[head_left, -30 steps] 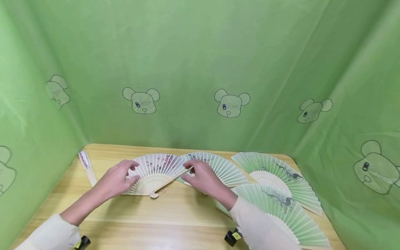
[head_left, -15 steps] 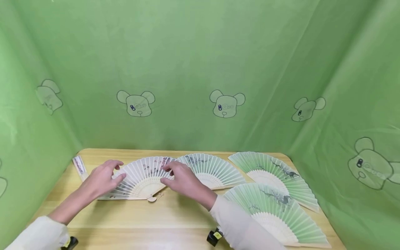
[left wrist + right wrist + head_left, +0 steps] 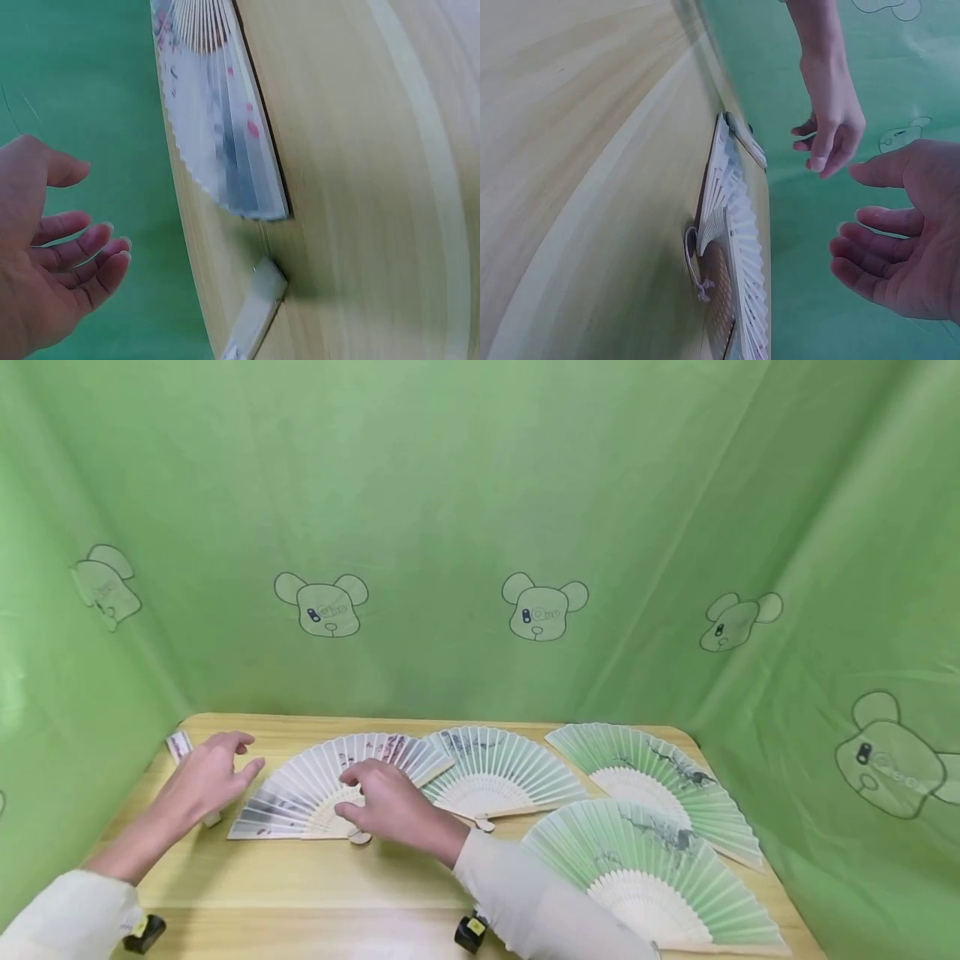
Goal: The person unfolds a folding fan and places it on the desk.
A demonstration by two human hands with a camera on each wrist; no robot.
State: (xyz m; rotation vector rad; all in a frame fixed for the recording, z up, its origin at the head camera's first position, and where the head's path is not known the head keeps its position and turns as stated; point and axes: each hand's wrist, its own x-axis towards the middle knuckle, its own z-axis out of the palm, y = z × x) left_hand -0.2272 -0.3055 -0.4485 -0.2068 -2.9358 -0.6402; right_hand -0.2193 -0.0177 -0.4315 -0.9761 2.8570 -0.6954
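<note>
My left hand (image 3: 207,779) hovers over a folded fan (image 3: 178,745) at the table's left edge, partly covering it in the head view. Its fingers are loosely bent and hold nothing. My right hand (image 3: 392,802) is above the spread white fan (image 3: 300,785) with pink and grey prints, hiding part of its ribs. In the right wrist view, that hand's relaxed fingers (image 3: 859,259) are apart from the fan. The left wrist view has the folded fan (image 3: 259,307) lying just beyond the white fan's end (image 3: 247,172).
A pale green spread fan (image 3: 510,768) overlaps the white one's right side. Two greener spread fans, one behind (image 3: 660,768) and one in front (image 3: 660,860), lie at the right. Green cloth walls (image 3: 435,677) enclose the wooden table (image 3: 300,893).
The right hand has let go of the white fan's right guard stick and moved left over the fan. My left hand has moved left from the white fan to above the folded fan.
</note>
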